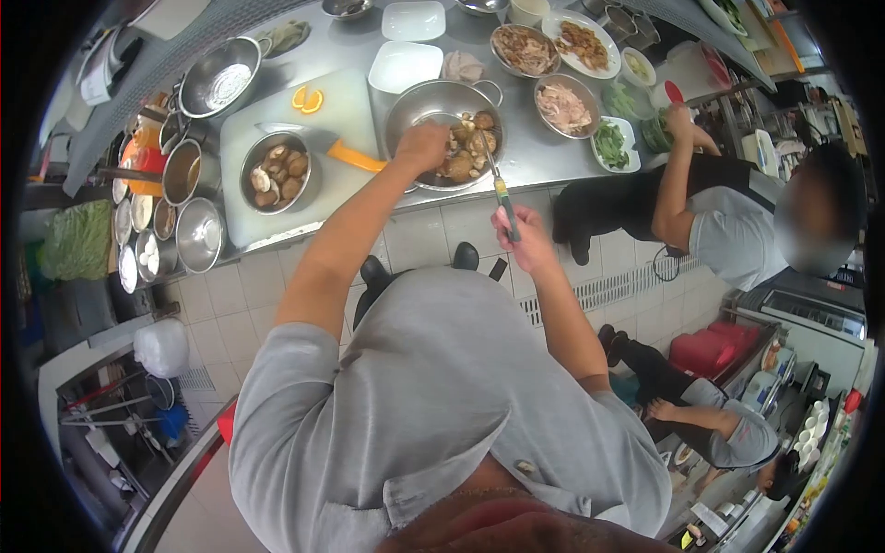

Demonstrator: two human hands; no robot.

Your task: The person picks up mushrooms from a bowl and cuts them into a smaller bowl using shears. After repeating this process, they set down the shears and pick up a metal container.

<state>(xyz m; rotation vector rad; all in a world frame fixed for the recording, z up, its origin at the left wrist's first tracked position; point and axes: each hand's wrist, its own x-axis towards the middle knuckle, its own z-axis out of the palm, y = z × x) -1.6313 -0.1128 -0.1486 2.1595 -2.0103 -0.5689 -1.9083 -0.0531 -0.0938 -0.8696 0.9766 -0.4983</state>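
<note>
My left hand (424,147) reaches down into a large steel bowl (398,111), its fingers curled among brown mushrooms (458,166). The fingertips are hidden, so what they grip does not show. In my right hand (527,238) is a small knife (502,198) with a green and yellow handle. Its thin blade points away from me, over the mushrooms at the bowl's right side. Left of this bowl, a smaller steel bowl (306,184) of mushrooms stands on a white cutting board (346,101). A broad knife with an orange handle (357,157) lies on the board beside it.
Orange halves (307,99) lie on the board. A steel colander (221,78) stands at the back left, white dishes (406,67) behind my bowl. To the right are bowls of sliced meat (564,106) and greens (612,146). A co-worker (728,221) works close on my right.
</note>
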